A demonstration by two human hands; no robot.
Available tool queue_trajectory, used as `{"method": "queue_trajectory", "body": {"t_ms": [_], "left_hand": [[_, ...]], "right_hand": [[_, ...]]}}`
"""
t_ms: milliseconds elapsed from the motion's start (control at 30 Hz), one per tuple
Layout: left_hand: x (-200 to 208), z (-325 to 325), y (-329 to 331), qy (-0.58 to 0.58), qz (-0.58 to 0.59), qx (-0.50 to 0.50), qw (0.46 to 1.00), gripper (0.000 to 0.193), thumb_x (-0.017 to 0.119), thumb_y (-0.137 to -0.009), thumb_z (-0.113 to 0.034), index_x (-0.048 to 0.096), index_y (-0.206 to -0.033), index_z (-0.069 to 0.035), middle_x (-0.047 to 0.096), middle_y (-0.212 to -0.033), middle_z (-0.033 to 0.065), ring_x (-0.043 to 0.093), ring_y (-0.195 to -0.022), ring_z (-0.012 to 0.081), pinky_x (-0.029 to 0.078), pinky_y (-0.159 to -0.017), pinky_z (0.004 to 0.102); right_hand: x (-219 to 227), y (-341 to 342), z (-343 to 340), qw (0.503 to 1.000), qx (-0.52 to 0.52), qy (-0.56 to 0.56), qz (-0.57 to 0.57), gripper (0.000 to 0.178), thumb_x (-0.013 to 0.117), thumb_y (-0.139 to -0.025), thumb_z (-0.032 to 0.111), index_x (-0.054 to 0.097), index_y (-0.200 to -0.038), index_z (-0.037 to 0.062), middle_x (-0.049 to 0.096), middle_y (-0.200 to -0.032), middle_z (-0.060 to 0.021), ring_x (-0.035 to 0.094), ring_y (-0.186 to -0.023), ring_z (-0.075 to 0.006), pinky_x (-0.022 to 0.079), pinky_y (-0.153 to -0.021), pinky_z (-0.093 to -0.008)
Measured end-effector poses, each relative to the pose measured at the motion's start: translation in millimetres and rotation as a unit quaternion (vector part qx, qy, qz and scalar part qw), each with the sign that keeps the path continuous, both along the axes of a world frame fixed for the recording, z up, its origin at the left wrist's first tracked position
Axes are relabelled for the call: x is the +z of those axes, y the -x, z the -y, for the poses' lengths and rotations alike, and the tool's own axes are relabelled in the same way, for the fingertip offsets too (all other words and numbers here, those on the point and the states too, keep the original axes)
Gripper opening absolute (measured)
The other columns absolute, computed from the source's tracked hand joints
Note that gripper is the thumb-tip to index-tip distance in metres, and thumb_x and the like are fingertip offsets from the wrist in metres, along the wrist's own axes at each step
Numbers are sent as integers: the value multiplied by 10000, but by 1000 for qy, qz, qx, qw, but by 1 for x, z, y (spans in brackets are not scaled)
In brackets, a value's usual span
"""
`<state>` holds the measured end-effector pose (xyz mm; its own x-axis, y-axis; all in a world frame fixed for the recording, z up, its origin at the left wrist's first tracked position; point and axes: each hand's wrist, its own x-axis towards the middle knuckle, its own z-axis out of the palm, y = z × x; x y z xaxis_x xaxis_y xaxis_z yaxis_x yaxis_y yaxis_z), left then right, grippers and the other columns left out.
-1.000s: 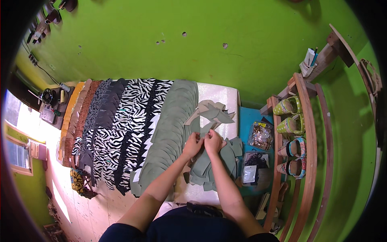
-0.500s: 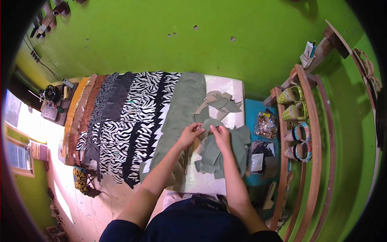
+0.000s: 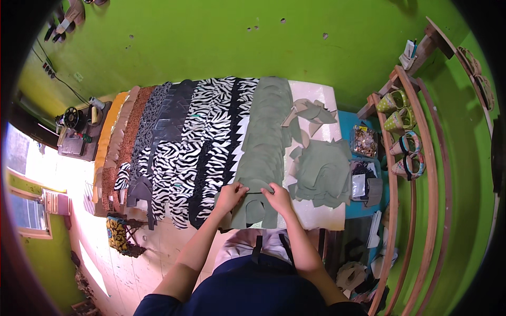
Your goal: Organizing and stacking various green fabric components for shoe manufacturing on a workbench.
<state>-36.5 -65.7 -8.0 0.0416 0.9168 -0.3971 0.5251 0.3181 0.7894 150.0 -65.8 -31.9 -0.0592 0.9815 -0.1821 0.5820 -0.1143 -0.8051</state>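
Observation:
Near the front end of the long overlapping row of grey-green cut pieces [image 3: 268,124], my left hand [image 3: 232,197] and my right hand [image 3: 278,199] are pinched closed. Between them they hold the two sides of one flat, curved grey-green cut piece [image 3: 255,186], lying along the row. Whether it is leather or fabric I cannot tell. Just in front of it rests an arch-shaped green piece [image 3: 255,211]. A loose heap of similar green pieces [image 3: 322,171] sits right of my right hand, with smaller green and beige scraps [image 3: 312,112] beyond it.
Left of the green row lie rows of zebra-patterned pieces [image 3: 203,116], black, brown and orange ones on the table. A sewing machine [image 3: 76,124] stands far left. To the right are a turquoise surface [image 3: 377,209], plastic-packed bits [image 3: 363,141] and a wooden rack [image 3: 421,131] with sandals.
Both hands have moved from above the loose heap, left and toward me, to the near end of the green row, carrying a green piece. The view has shifted too.

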Motion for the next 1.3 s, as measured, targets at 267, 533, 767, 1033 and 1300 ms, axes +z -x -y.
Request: {"method": "queue_trajectory", "body": {"t_ms": [267,533,767,1033,1300], "left_hand": [[-7,21,7,-116,-104,-103,982,250,606,-770,-245,580,-788,3,600,-721,188,591,-701,346,458,-634,414],[-6,29,3,-109,-171,-144,968,242,602,-767,-242,570,-781,-2,595,-740,183,592,-714,338,471,-650,410],[-19,36,0,-130,-259,-148,946,249,604,-762,-249,539,-823,-17,592,-777,143,600,-709,304,490,-595,397],[0,61,-8,-208,-300,-190,912,313,499,-781,-217,512,-1047,-52,504,-956,71,500,-979,206,411,-848,332],[-33,86,4,-291,-381,-252,840,514,409,-860,-361,365,-1300,-100,298,-1385,26,277,-1264,146,157,-1055,367]], "right_hand": [[-9,11,32,997,-69,-1,21,307,599,-757,293,603,-879,12,616,-826,-179,596,-767,-332,462,-665,-383],[-17,11,43,990,-47,-42,130,262,646,-726,285,582,-766,33,597,-710,-123,583,-656,-255,431,-621,-372],[-15,24,50,983,-58,-12,175,272,650,-722,292,535,-876,99,574,-796,-48,550,-822,-252,378,-708,-399],[-8,30,77,950,11,-233,209,420,511,-817,249,449,-1188,61,466,-1203,-111,404,-1149,-273,285,-941,-448],[-16,27,88,931,180,-160,274,539,425,-856,299,296,-1330,78,329,-1367,-51,302,-1264,-184,151,-1037,-470]]}}
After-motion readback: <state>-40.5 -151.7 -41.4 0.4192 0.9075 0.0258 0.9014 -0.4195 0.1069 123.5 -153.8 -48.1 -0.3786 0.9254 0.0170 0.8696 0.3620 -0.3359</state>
